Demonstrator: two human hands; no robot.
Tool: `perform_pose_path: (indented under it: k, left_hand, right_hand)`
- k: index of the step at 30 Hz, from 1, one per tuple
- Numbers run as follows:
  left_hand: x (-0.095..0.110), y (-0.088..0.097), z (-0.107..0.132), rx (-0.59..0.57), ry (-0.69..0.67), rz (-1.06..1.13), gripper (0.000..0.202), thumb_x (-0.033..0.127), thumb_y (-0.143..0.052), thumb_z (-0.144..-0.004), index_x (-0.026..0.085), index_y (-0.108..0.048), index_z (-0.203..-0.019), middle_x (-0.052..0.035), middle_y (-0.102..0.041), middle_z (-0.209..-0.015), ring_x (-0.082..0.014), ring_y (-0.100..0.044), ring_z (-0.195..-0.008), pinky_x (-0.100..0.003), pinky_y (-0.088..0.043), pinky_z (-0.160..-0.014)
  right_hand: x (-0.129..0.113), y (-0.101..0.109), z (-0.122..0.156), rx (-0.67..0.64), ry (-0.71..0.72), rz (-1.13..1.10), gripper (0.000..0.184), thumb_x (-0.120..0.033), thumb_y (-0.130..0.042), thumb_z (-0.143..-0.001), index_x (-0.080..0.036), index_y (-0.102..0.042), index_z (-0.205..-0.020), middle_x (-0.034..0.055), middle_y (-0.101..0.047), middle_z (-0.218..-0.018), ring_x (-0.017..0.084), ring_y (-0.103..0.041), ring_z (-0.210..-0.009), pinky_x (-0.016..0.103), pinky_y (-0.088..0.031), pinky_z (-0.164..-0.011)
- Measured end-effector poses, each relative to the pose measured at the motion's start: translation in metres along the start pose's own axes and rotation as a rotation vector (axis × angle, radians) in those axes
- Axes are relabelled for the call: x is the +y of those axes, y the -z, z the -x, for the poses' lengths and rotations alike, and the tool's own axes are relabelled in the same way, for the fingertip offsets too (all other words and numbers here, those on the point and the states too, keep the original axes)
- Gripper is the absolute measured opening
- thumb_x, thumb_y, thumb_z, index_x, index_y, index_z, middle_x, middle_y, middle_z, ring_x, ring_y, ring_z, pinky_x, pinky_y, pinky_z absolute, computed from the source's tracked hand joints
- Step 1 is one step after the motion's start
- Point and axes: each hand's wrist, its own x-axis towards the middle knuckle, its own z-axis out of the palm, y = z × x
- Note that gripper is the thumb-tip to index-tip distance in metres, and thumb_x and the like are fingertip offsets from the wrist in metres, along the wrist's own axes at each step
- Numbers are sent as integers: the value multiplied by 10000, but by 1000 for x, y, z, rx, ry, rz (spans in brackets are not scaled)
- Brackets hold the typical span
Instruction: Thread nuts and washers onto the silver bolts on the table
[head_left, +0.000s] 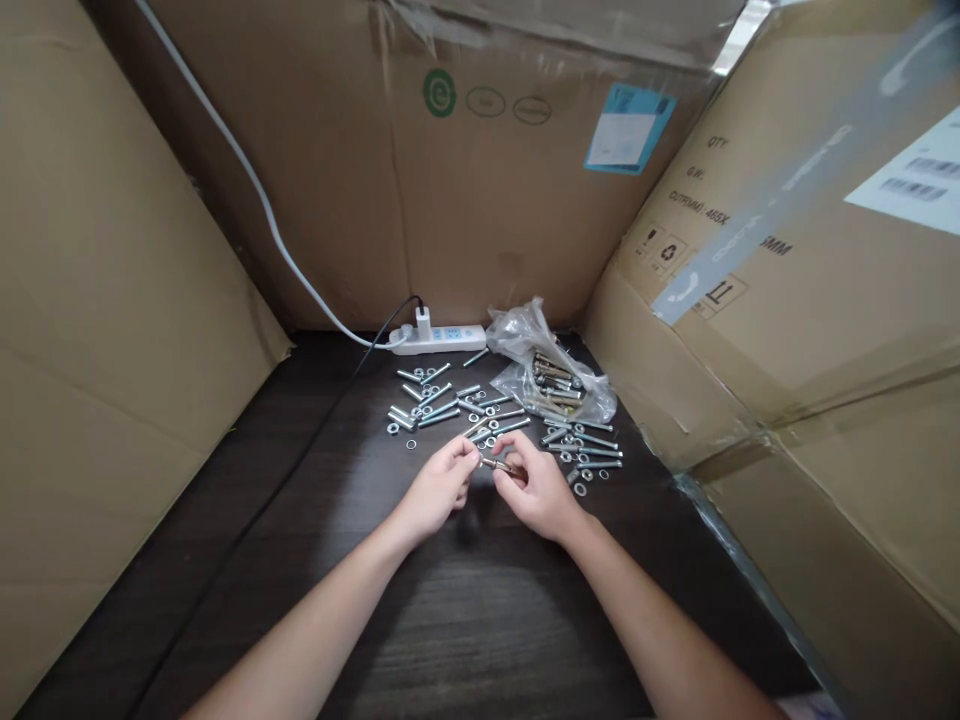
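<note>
Between my two hands is an expansion bolt (497, 464), brassy in colour and lying nearly level just above the table. My right hand (546, 492) grips its thicker body with curled fingers. At the other end, my left hand (439, 488) is closed in a pinch at the bolt's tip; whether a small nut or washer is between those fingertips I cannot tell. Just beyond the hands lie loose silver bolts (439, 417), short metal sleeves (400, 419), washers (580, 490) and nuts (393, 429), several of each, in groups to the left, middle and right.
A clear plastic bag (517, 322) holding more brassy bolts (553, 375) lies at the back right. Beside it a white power strip (474, 341) has a white cable and a black cable (300, 455) crossing the dark table (450, 640). Cardboard walls (495, 220) enclose the back and both sides.
</note>
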Motion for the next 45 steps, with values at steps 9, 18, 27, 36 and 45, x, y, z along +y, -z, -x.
perform_pose_path:
  k: [9,18,27,36,45]
  left_hand:
    - [3,2,2,-99,84,102,233,366,-515,-841,181,-393,-768,96,-232,-554,-19,-160,-409,-129,-118,-391]
    - [3,6,2,-127,151,291,150,283,-536,-827,161,-452,-849,96,-248,-541,-20,-179,-396,-119,-147,-392]
    - [4,7,3,-146,171,324,155,265,-542,-829,159,-437,-786,94,-237,-543,-18,-188,-400,-125,-158,-396]
    - [0,9,1,-171,163,373,114,250,-531,-828,171,-463,-872,91,-241,-546,-23,-194,-396,-126,-161,-399]
    - [2,3,2,-118,115,272,149,267,-513,-811,167,-423,-746,92,-238,-539,-19,-169,-396,-132,-132,-393]
  right_hand:
    - [1,-5,1,-46,60,65,163,-315,-462,-857,-197,-530,-948,-63,-371,-542,91,-348,-462,218,-279,-484]
    - [1,-3,1,-54,79,116,277,-359,-439,-879,-201,-550,-1077,-38,-458,-596,102,-398,-500,218,-315,-503]
    - [5,-3,2,-52,83,107,292,-349,-438,-875,-198,-534,-1106,-57,-397,-564,103,-386,-484,219,-301,-500]
    - [2,-5,2,-49,82,94,262,-336,-440,-867,-201,-552,-1062,-57,-381,-543,103,-370,-470,222,-283,-480]
    - [6,-10,1,23,36,99,192,-379,-517,-825,-191,-556,-831,-51,-418,-545,88,-361,-462,204,-268,-457]
